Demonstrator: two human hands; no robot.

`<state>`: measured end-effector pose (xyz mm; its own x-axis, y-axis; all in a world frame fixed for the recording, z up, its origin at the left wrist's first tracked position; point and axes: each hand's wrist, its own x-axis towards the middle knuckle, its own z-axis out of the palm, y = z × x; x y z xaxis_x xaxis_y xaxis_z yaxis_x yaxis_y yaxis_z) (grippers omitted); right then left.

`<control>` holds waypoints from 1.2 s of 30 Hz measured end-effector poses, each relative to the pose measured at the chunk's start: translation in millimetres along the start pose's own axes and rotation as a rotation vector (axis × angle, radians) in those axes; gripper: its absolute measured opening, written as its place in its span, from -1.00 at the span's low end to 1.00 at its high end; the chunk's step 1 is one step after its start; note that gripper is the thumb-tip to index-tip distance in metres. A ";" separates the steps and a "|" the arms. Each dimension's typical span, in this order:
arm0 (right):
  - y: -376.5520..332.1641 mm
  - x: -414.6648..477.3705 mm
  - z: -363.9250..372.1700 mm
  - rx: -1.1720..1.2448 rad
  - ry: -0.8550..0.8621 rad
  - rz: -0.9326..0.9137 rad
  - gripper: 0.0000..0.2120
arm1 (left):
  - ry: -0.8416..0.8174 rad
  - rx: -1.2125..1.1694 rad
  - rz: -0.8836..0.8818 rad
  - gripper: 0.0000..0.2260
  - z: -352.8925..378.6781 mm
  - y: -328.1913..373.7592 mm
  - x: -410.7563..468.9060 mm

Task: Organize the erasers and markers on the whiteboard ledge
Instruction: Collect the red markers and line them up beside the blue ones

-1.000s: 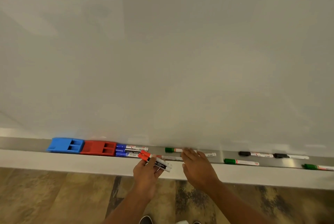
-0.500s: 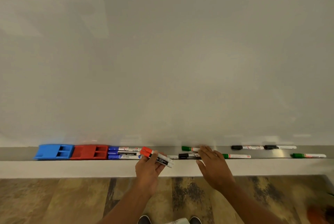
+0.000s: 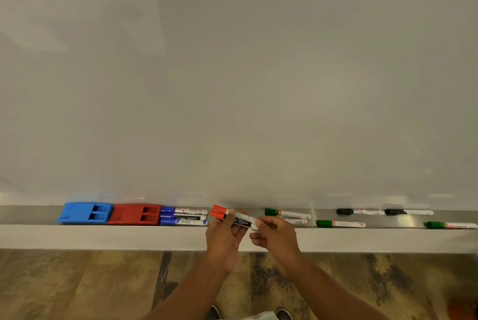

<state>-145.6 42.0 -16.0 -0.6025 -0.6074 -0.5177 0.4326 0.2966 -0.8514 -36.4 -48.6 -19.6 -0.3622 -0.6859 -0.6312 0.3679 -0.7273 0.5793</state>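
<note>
hardly any print can be read here. the top blue marker [image 3: 183, 210], lying against the back edge of the ledge [image 3: 103, 237] just right of the red eraser [image 3: 134, 214], carries the word "marker" in dark capitals on its white barrel. the green marker [image 3: 287, 213] right of the middle of the ledge shows what looks like a small "ce" mark near its right end. labels on the other markers, and on the red markers [image 3: 234, 217] held in the hands, are too blurred to read.
</note>
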 end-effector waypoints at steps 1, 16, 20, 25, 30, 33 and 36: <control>-1.4 0.6 1.5 0.025 0.010 0.009 -0.94 | 0.000 -0.005 -0.005 -0.92 -0.6 -0.7 0.5; -9.2 47.6 -8.1 -0.351 0.086 -0.172 -0.92 | -0.116 1.426 0.684 -0.68 -29.7 -22.3 -24.5; -7.2 52.8 -1.3 -0.467 0.089 -0.175 -0.90 | -0.264 1.817 0.787 -0.37 -30.8 -33.1 -8.3; -7.6 53.9 9.3 -0.698 0.046 -0.229 -0.85 | -0.378 2.075 0.800 -0.24 -33.0 -34.9 10.2; -5.4 51.6 12.9 -0.863 0.042 -0.273 -0.89 | -0.393 2.219 0.715 -0.24 -44.9 -33.3 18.6; -3.4 49.6 11.6 -0.905 0.044 -0.288 -0.88 | -0.404 2.280 0.694 -0.25 -52.8 -33.2 21.0; -2.7 46.9 10.8 -0.948 0.035 -0.301 -0.85 | -0.411 2.298 0.674 -0.25 -56.5 -34.4 24.1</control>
<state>-167.7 4.7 -37.0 -0.6255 -0.7364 -0.2578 -0.4472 0.6092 -0.6549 -9.4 -38.8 -83.9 -0.8212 -0.4987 -0.2773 -0.5510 0.8194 0.1582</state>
